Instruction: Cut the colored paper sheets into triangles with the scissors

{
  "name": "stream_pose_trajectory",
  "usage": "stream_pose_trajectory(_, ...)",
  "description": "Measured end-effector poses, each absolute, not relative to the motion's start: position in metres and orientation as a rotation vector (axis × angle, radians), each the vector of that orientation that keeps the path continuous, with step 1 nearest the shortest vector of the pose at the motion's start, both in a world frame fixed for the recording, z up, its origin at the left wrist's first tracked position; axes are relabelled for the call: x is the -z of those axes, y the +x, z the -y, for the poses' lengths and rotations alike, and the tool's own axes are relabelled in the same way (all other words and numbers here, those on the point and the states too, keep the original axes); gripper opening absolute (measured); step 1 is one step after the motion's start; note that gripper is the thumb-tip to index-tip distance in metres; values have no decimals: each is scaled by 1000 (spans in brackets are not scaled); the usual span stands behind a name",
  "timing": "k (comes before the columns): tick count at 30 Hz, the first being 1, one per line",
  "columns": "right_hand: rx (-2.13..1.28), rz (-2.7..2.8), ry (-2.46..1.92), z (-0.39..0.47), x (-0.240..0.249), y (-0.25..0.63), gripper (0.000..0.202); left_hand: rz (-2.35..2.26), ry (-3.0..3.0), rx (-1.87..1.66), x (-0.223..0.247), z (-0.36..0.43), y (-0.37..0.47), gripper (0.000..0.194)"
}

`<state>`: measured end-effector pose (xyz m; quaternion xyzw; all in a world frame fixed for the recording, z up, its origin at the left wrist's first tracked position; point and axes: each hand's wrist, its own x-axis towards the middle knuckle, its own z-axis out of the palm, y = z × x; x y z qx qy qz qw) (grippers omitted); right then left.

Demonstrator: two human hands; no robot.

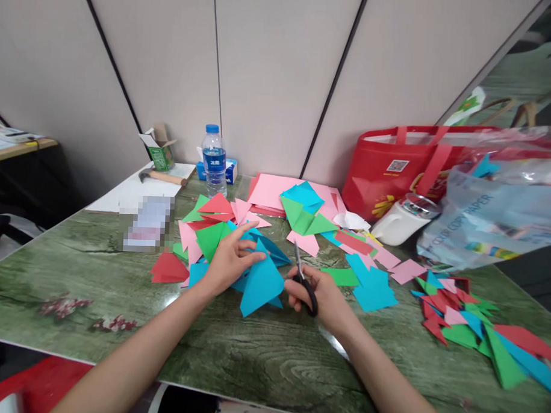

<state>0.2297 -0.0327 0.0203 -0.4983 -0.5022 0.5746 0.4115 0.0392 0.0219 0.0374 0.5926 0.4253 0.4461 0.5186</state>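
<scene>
My left hand (231, 258) is over the middle of the table, thumb and fingers closing on the upper edge of a folded blue sheet of paper (264, 281). The index finger stretches out past the others. More blue paper lies beneath and behind this sheet. Just to the right, my right hand (320, 292) grips black-handled scissors (305, 287), their blades pointing up and away from me. The scissors are apart from the blue sheet. Around my left hand lie green paper (211, 239), red paper (168, 268) and pink pieces.
Behind the scraps stands a water bottle (214, 162). A hammer (163, 177) and small green box (161, 151) sit at the back left, near a blurred rectangular object (149, 223). To the right are a red bag (394, 174), white mug (401, 222), plastic bag (492, 208) and paper pile (461, 318).
</scene>
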Motion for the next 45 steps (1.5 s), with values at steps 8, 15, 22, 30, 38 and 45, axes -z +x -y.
stream_pose_trajectory(8, -1323, 1201, -1181, 34, -24, 225, 43, -994, 1333, -1031, -38, -17, 48, 24)
stream_pose_trajectory(15, -1246, 1163, -1212, 33, -23, 228, 37, -926, 1336, -920, -41, -13, 48, 26)
stream_pose_trajectory(22, -1296, 1143, -1180, 35, -24, 226, 36, -984, 1277, -1091, -33, -13, 50, 25)
stream_pose_trajectory(30, -1381, 1089, -1074, 34, -23, 229, 28, -1109, 1425, -1253, -35, -16, 45, 28)
stream_pose_trajectory(38, -1671, 1365, -1067, 43, -28, 221, 28, -1168, 1582, -1346, -44, -10, 46, 24)
stream_pose_trajectory(45, -1289, 1121, -1092, 37, -20, 222, 40, -1050, 1543, -1221, -43, -4, 52, 17)
